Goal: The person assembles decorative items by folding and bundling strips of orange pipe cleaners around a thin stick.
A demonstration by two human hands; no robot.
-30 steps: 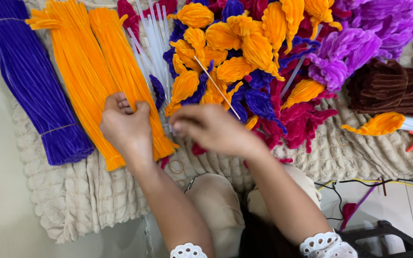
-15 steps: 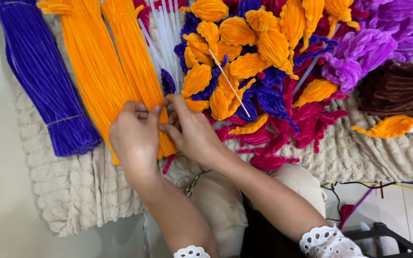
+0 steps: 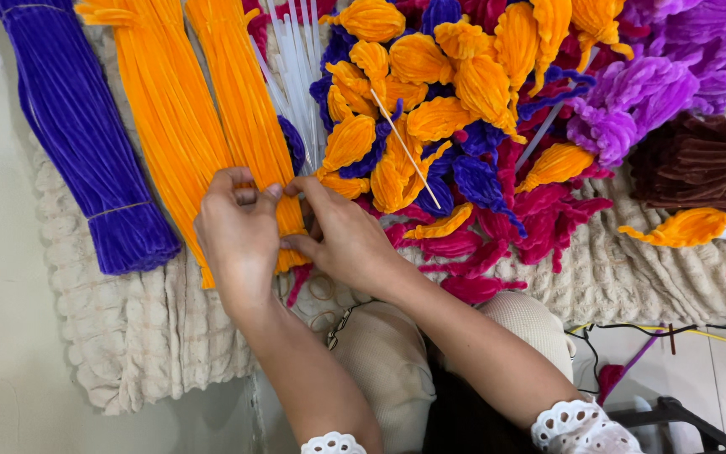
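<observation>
Hands' grip, left hand (image 3: 237, 235) and right hand (image 3: 342, 240), on orange stems (image 3: 249, 126), pinched part hidden.

The orange pipe-cleaner bundle (image 3: 237, 126) is a bright, even orange, fuzzy along its length. Left of it, a second orange bundle (image 3: 157, 118) has the same shade, and further left the purple bundle (image 3: 86, 143) is a deep violet-blue. Just right of the orange bundle, thin sticks (image 3: 300, 59) are white. Further right, the petal pile (image 3: 464, 92) mixes golden orange with dark blue-violet and magenta pieces; beyond it lie lilac-purple petals (image 3: 657, 67) and dark brown pieces (image 3: 699, 164). Below the orange bundle, the knitted mat (image 3: 144, 336) is cream with a ribbed, bumpy pattern. The sleeve cuffs (image 3: 581, 424) are white eyelet lace.
</observation>
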